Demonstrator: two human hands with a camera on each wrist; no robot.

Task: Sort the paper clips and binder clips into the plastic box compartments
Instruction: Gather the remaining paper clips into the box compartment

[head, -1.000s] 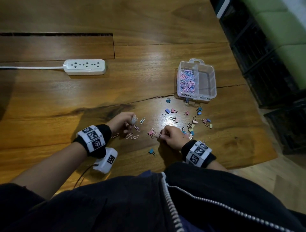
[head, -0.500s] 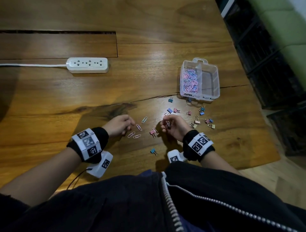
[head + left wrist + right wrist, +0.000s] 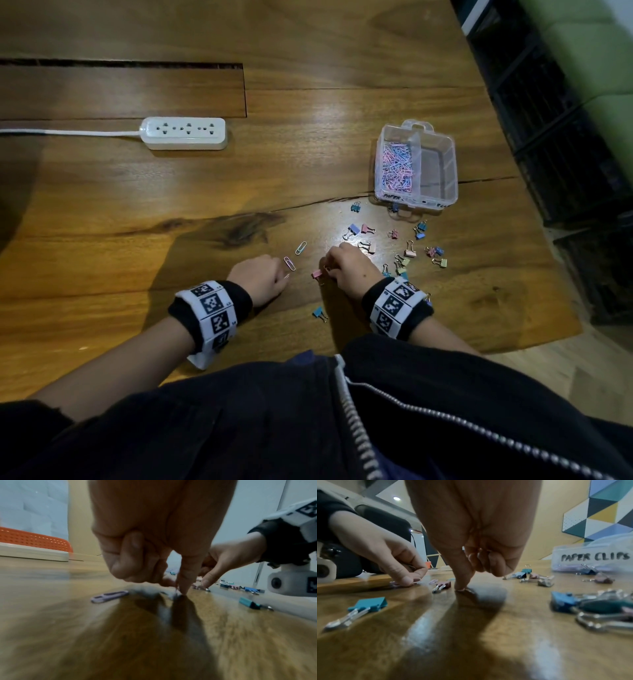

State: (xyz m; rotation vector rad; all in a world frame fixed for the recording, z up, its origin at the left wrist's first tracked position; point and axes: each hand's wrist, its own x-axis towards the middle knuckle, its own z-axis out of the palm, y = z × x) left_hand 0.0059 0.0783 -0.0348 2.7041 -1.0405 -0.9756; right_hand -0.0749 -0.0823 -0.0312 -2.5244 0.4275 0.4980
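Note:
On the wooden table, my left hand (image 3: 286, 277) pinches a pink paper clip (image 3: 394, 584) down against the wood; its fingertips (image 3: 181, 589) meet at the surface. My right hand (image 3: 325, 270) has its fingers curled and its thumb and finger (image 3: 462, 586) pinch a small paper clip on the table, just beside a pink binder clip (image 3: 317, 274). Two loose paper clips (image 3: 289, 263) lie beyond the left hand. The clear plastic box (image 3: 452, 161) stands far right, with paper clips filling its left compartment (image 3: 397, 168) and nothing in the right one.
Several binder clips (image 3: 409, 253) lie scattered between my right hand and the box. A teal binder clip (image 3: 318, 312) lies near the table's front edge. A white power strip (image 3: 185, 133) sits at the far left. The table edge drops off at the right.
My right hand has come down from the binder clips to the table beside the pink binder clip. My left hand has closed over the paper clips that lay by its fingertips.

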